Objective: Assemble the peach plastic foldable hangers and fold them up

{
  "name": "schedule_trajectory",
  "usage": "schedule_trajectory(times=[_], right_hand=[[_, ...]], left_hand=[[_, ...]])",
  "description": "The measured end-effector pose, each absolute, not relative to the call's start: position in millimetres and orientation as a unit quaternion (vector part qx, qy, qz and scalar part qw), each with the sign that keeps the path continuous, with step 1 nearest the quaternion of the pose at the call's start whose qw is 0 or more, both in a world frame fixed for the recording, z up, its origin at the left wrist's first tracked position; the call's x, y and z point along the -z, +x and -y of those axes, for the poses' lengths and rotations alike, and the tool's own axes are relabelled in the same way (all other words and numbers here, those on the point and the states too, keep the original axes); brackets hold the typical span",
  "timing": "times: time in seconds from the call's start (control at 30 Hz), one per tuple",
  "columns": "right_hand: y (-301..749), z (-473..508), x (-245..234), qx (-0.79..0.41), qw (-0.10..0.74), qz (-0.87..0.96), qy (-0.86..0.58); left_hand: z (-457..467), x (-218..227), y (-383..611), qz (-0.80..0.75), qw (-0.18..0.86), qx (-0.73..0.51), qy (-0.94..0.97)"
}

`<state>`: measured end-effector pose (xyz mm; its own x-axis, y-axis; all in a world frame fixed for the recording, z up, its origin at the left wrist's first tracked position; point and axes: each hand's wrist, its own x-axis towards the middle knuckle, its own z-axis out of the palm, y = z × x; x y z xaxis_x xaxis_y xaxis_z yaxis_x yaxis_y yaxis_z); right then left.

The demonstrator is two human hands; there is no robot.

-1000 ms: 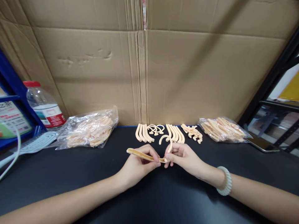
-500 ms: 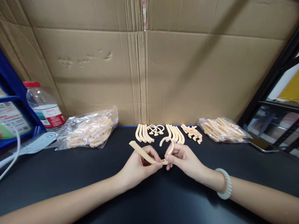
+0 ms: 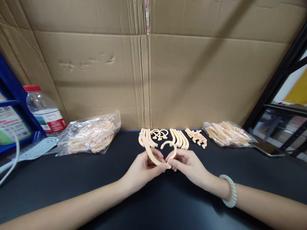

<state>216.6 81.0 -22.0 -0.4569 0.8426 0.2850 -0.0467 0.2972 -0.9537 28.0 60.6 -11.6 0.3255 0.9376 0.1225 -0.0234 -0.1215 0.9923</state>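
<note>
My left hand [image 3: 146, 166] is closed on a beige hanger arm [image 3: 150, 154], a curved flat piece whose free end points up and away from me. In my right hand [image 3: 184, 162] a beige hanger hook [image 3: 173, 150] is pinched between thumb and fingers, its open curl facing left. The foot of the hook meets the near end of the arm [image 3: 168, 165] between my fingertips; how far it sits inside is hidden. Both hands are a little above the black table [image 3: 153, 204].
Behind my hands lie a left row of hanger arms [image 3: 149, 139], several loose hooks [image 3: 160, 134], a right row of arms [image 3: 179, 139] and small notched pieces [image 3: 198, 137]. Bagged parts [image 3: 91, 135] lie left, another bag [image 3: 226, 133] right. A bottle [image 3: 48, 110] and hairbrush [image 3: 38, 148] are far left.
The hanger arm has swung more upright, its free end moving right and up. The hook has tilted and shifted slightly left with my right hand, its foot staying at the arm's end.
</note>
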Motion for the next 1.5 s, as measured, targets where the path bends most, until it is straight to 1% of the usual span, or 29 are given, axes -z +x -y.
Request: schedule_trajectory(times=[0.1, 0.2, 0.4, 0.53, 0.63, 0.73, 0.8, 0.87, 0.93, 1.0, 1.1, 1.23, 1.37, 1.43, 1.5], right_hand=[[216, -81, 23, -0.532, 0.433, 0.666, -0.293], [218, -83, 23, -0.531, 0.445, 0.655, -0.303], [224, -97, 18, -0.480, 0.491, 0.648, -0.330], [227, -101, 15, -0.456, 0.494, 0.671, -0.312], [233, -107, 14, -0.399, 0.494, 0.703, -0.322], [246, -120, 11, -0.263, 0.492, 0.749, -0.358], [256, -130, 6, -0.138, 0.469, 0.796, -0.357], [267, -139, -1, -0.056, 0.408, 0.843, -0.347], [278, -147, -8, -0.042, 0.324, 0.882, -0.340], [286, -152, -14, -0.061, 0.242, 0.910, -0.332], [295, -158, -19, -0.089, 0.170, 0.928, -0.320], [299, -161, -21, -0.101, 0.144, 0.934, -0.311], [298, -161, -19, -0.080, 0.125, 0.946, -0.287], [298, -161, -17, -0.082, 0.143, 0.942, -0.293], [297, -161, -18, -0.096, 0.198, 0.922, -0.318]], left_hand=[[-60, 9, 29, -0.373, 0.561, -0.417, 0.610], [-60, 7, 28, -0.384, 0.559, -0.420, 0.603], [-61, 3, 25, -0.426, 0.567, -0.427, 0.561], [-61, 1, 26, -0.439, 0.579, -0.413, 0.549], [-62, 2, 25, -0.437, 0.590, -0.417, 0.536], [-64, 4, 22, -0.422, 0.607, -0.437, 0.512], [-65, 6, 21, -0.408, 0.621, -0.452, 0.493], [-67, 6, 21, -0.395, 0.635, -0.465, 0.474], [-68, 6, 21, -0.382, 0.646, -0.474, 0.460], [-68, 6, 20, -0.370, 0.655, -0.476, 0.456], [-69, 7, 20, -0.361, 0.662, -0.477, 0.452], [-69, 7, 20, -0.368, 0.660, -0.476, 0.449], [-69, 5, 21, -0.373, 0.656, -0.474, 0.453], [-68, 4, 21, -0.375, 0.654, -0.473, 0.456], [-68, 4, 22, -0.378, 0.652, -0.472, 0.458]])
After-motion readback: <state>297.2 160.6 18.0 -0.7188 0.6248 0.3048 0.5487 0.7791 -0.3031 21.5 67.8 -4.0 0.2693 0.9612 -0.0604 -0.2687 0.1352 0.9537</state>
